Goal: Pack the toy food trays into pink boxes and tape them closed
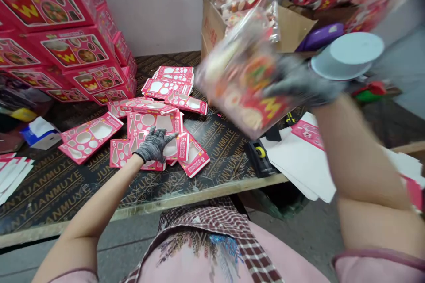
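Note:
My left hand [155, 146], in a grey glove, lies with fingers spread on a pile of flat pink cardboard boxes [146, 121] that have cut-out windows. My right hand [299, 80], also gloved and smeared by motion, grips a clear plastic bag of toy food pieces [245, 82] at its right side. The bag hangs tilted above the table, right of the pink boxes. Through its film a red piece with a yellow W shows. More flat pink boxes [91, 138] lie left of my left hand, and a small stack [172, 80] lies behind it.
Filled pink boxes [69, 48] are stacked at the back left. An open carton [211, 26] of similar bags stands behind the held bag. A black tape dispenser [260, 159] and white card sheets [299, 166] lie near the table's front edge. A light blue round container [348, 55] stands right.

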`<state>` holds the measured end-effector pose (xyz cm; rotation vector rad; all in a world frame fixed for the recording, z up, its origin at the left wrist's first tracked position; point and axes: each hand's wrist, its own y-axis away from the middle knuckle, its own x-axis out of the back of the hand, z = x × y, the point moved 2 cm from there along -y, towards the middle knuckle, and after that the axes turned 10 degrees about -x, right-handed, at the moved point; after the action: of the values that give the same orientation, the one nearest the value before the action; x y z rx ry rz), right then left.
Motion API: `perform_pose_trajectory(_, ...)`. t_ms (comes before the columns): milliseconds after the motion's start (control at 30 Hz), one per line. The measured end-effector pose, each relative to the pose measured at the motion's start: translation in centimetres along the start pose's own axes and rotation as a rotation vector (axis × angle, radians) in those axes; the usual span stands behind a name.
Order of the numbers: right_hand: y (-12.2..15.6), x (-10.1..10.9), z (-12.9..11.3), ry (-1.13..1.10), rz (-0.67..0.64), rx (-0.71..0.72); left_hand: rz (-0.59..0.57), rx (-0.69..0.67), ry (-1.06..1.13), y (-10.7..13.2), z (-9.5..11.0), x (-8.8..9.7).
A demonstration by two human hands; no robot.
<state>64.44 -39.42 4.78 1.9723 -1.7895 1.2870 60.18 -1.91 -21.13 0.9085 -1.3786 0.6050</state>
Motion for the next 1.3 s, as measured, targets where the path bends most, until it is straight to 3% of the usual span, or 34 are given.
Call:
perform_pose_trajectory(33,1.8,-3.4,1.6,-0.008,-0.239,-0.070,0.020,-0.006,-0.010,0.2,0.0,0.4)
perform_pose_trajectory(67,3.3,-6.8,3.4,0.000,-0.367,-0.124,0.054,-0.004,-0.017,0.6,0.0,1.0)
perform_pose_trajectory(167,5.9,-14.4,9.5,0.122,-0.485,-0.239,0.276,0.024,0.014,3.0,0.3,2.7)
perform_pose_trajectory(267,6.8,-17.6,14.4,0.319,-0.524,-0.343,0.568,-0.045,0.178,5.7,2.8,2.7)
perform_pose_trajectory(367,7.1,-18.2,16.8,0.449,-0.440,-0.422,0.676,-0.132,0.339,6.4,7.2,0.4)
perform_pose_trajectory(467,7.5,-18.6,17.5,0.502,-0.377,-0.492,0.626,-0.053,0.372,5.0,11.2,-2.3)
perform_pose_trajectory(533,7.8,-18.8,17.6,0.501,-0.354,-0.536,0.596,0.018,0.370,3.8,12.7,-3.4)
perform_pose_trajectory(633,8.2,-18.5,17.0,0.453,-0.296,-0.559,0.602,0.070,0.361,2.8,13.4,-3.6)
perform_pose_trajectory(733,9.2,-16.8,15.5,0.344,-0.237,-0.504,0.654,0.086,0.341,2.7,13.1,-3.2)
perform_pose_trajectory(867,12.7,-13.3,12.7,-0.079,-0.236,-0.301,0.732,0.112,0.313,3.3,12.7,-3.1)
perform_pose_trajectory(967,16.0,-11.3,10.8,-0.366,-0.373,-0.165,0.769,0.091,0.290,3.7,13.0,-3.4)
perform_pose_trajectory(1033,17.8,-10.9,9.9,-0.363,-0.570,-0.129,0.773,0.047,0.249,3.8,13.4,-3.7)
perform_pose_trajectory(1167,19.6,-12.0,8.8,-0.309,-0.956,-0.102,0.705,-0.126,0.132,3.6,15.0,-4.4)
perform_pose_trajectory(1300,19.3,-14.2,8.2,-0.336,-1.089,-0.198,0.631,-0.311,0.061,3.2,16.8,-5.0)
